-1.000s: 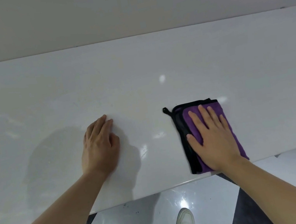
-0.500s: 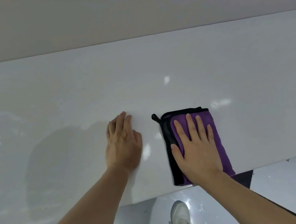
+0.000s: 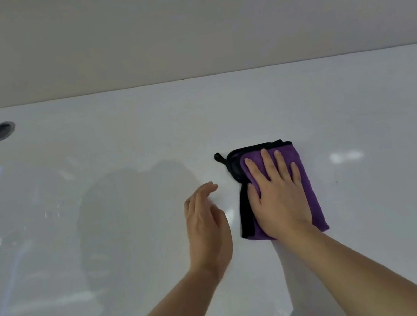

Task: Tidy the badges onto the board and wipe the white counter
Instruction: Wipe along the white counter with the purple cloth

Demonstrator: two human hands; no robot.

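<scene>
**Right hand pressing the cloth flat on the counter**

Right hand (image 3: 279, 195) is lying palm down on the cloth (image 3: 309, 196), its fingers (image 3: 266, 161) straight and slightly spread, pointing toward the far edge. It is pressing the cloth rather than curling round it. The cloth is a folded purple one with a black edge along its left and far sides and a small black loop sticking out at its far-left corner. It is sitting on the white counter (image 3: 357, 107), a little right of the middle and closer to the near edge than to the far one.

Left hand (image 3: 207, 226) is hanging just left of the cloth, apart from it, turned partly on its side with the fingers loosely extended and gripping nothing. Whether it is touching the counter cannot be told. Both bare forearms are reaching in from the near edge.

Far off to the left, a dark round hole (image 3: 2, 131) is showing in the counter near the wall (image 3: 181, 25). No badges or board are in view.
</scene>
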